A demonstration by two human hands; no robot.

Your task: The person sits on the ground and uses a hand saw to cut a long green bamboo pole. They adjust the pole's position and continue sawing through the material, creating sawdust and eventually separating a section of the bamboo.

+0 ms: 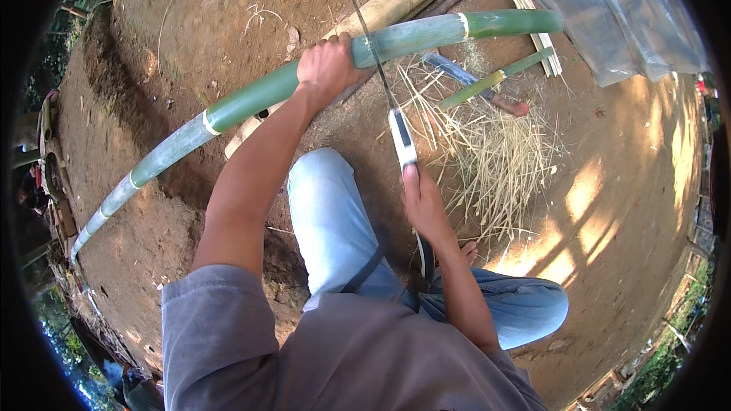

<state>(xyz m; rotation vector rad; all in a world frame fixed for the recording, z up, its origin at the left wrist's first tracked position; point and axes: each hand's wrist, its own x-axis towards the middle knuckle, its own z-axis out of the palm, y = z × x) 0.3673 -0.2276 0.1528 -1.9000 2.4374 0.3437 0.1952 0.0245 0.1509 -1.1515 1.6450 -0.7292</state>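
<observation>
Right hand (423, 202) nearest, fingers wrapped on the handle of a long blade (381, 80) angled up to the green bamboo pole (251, 95) — pole clamped from above in the closed left hand (329, 65), seemingly steadied for cutting, arm outstretched — straw-coloured shavings (495, 156) on the dirt ground (228, 0) beyond.

Daylight is falling warm and dappled over the bare dirt ground (190, 46).
Bright sun patches are glaring at the lower right while the centre is sitting in soft shade; fisheye distortion is bending straight edges, and a black vignette is ringing the sharp frame.
</observation>
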